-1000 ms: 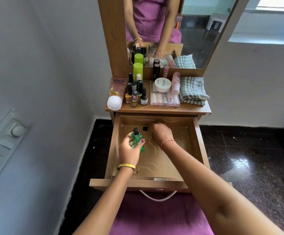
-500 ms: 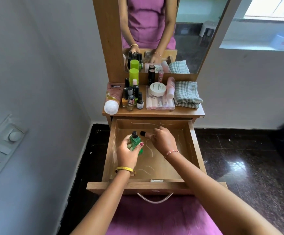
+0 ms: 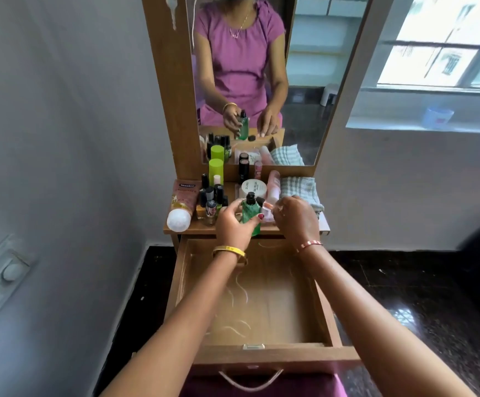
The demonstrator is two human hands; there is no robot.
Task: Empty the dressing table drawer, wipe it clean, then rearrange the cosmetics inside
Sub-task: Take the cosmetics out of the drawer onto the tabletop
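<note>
Both hands have risen from inside the drawer (image 3: 254,308) to the dressing table top (image 3: 173,229), carrying the last two items out with them. The drawer floor now shows no cosmetics, only pale curved markings, so the emptying step appears nearly finished and wiping should follow once these items are set down. The left hand (image 3: 234,226) grips the green bottle (image 3: 251,214) around its lower body, fingers and thumb curled around it; the bottle stands upright with its black cap above the fingers, at the front edge of the top, and contact with the surface cannot be confirmed. The right hand (image 3: 296,219) pinches a small pink-tipped item (image 3: 268,207) at its fingertips, just beside the green bottle; the item is too small to identify. Behind both hands, the nail polish bottles (image 3: 211,200), the white jar (image 3: 253,188) and the folded checked cloth (image 3: 299,189) occupy the table top. The cloth lies close to the right hand, available for wiping.
</note>
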